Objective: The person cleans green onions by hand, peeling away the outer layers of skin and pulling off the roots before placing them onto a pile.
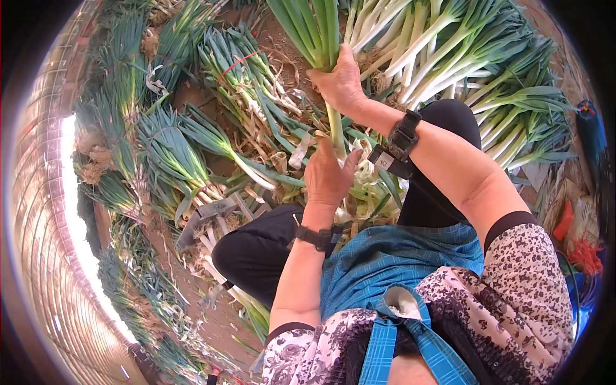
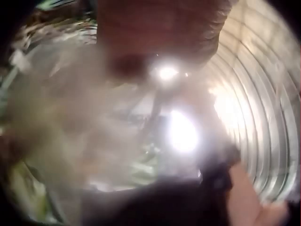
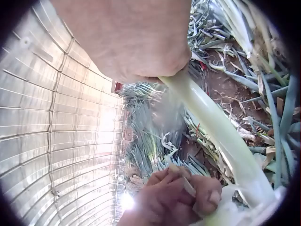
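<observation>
My right hand (image 1: 340, 83) grips a large green onion (image 1: 335, 125) where its white stalk meets the green leaves. The leaves point away from me, and the stalk runs down toward my lap. Beside the lower stalk is my left hand (image 1: 328, 174), its thumb and fingers pinching a pale strip of onion skin (image 3: 189, 187). In the right wrist view the stalk shows smooth and pale below my right hand (image 3: 136, 40), with loose skin around its lower end. The left wrist view is mostly blurred.
Cleaned green onions (image 1: 443, 51) lie in a pile at the far right. Bundles of unpeeled green onions (image 1: 170, 144) cover the ground on the left. Peeled scraps (image 1: 369, 186) lie between my knees. A ribbed translucent wall (image 1: 58, 256) curves along the left.
</observation>
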`<state>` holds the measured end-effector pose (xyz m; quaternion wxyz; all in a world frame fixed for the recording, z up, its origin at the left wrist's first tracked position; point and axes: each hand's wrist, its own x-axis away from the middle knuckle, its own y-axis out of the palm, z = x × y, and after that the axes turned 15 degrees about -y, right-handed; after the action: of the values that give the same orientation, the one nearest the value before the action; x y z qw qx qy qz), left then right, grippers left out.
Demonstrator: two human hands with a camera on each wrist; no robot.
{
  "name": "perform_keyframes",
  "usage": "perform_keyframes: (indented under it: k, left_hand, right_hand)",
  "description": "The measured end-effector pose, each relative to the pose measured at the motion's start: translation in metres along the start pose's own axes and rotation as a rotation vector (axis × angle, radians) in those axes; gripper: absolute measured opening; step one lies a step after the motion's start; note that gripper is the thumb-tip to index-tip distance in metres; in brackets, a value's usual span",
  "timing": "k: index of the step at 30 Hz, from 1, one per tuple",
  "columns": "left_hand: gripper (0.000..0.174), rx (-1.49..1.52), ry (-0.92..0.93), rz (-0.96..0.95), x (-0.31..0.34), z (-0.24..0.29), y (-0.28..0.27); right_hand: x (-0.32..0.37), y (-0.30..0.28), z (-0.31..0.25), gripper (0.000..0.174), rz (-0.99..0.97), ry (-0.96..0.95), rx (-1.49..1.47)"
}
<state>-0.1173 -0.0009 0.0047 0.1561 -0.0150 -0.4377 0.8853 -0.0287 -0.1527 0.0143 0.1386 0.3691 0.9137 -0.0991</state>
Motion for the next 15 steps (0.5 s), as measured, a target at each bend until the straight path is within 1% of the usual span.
perform_keyframes:
  k: [1, 2, 3, 4, 5, 6, 7, 8, 9, 11, 12, 13, 14, 15]
  left_hand:
    - [0.022, -0.283, 0.127, -0.017, 0.002, -0.003, 0.001]
    - [0.023, -0.347, -0.003, -0.152, 0.007, -0.007, 0.002]
    - [0.023, -0.348, -0.004, -0.151, 0.015, -0.020, 0.005]
    - [0.023, -0.323, 0.053, -0.216, 0.026, -0.043, 0.012]
    - [0.023, -0.296, 0.108, -0.279, 0.039, -0.063, 0.017]
    - [0.023, -0.295, 0.108, -0.277, 0.057, -0.080, 0.018]
    - [0.023, -0.283, 0.051, -0.324, 0.076, -0.097, 0.017]
    - [0.023, -0.271, -0.005, -0.372, 0.085, -0.105, 0.016]
    - [0.023, -0.268, -0.006, -0.371, 0.083, -0.095, 0.004]
    - [0.017, -0.346, -0.087, -0.441, 0.077, -0.061, -0.037]
    - [0.020, -0.174, 0.023, -0.256, 0.073, -0.060, -0.043]
    - [0.028, -0.155, 0.034, -0.142, 0.064, -0.042, -0.054]
    - [0.031, -0.194, 0.172, 0.059, 0.052, -0.022, -0.063]
    - [0.031, -0.193, 0.173, 0.062, 0.037, -0.015, -0.057]
  right_hand:
    - [-0.002, -0.002, -0.004, 0.042, 0.028, -0.045, 0.037]
    - [-0.005, -0.006, -0.008, 0.042, 0.025, -0.042, 0.035]
    - [-0.013, -0.012, -0.017, 0.042, 0.046, -0.011, 0.031]
    - [-0.019, -0.016, -0.022, 0.043, 0.069, 0.018, 0.028]
    - [-0.024, -0.020, -0.019, 0.043, 0.069, 0.016, 0.028]
    - [-0.033, -0.025, -0.015, 0.042, 0.107, 0.031, 0.040]
    - [-0.041, -0.028, -0.010, 0.042, 0.145, 0.045, 0.051]
    - [-0.044, -0.024, 0.007, 0.037, 0.216, 0.023, -0.051]
    - [-0.045, -0.029, 0.010, 0.037, 0.213, 0.021, -0.050]
    - [-0.044, -0.034, 0.008, 0.028, 0.150, 0.173, -0.260]
    - [-0.045, -0.035, 0.002, 0.020, 0.189, 0.188, -0.382]
    - [-0.047, -0.040, -0.006, 0.017, 0.179, 0.255, -0.474]
    - [-0.045, -0.042, -0.013, 0.016, 0.160, 0.303, -0.511]
    - [-0.044, -0.045, -0.018, 0.015, 0.143, 0.349, -0.545]
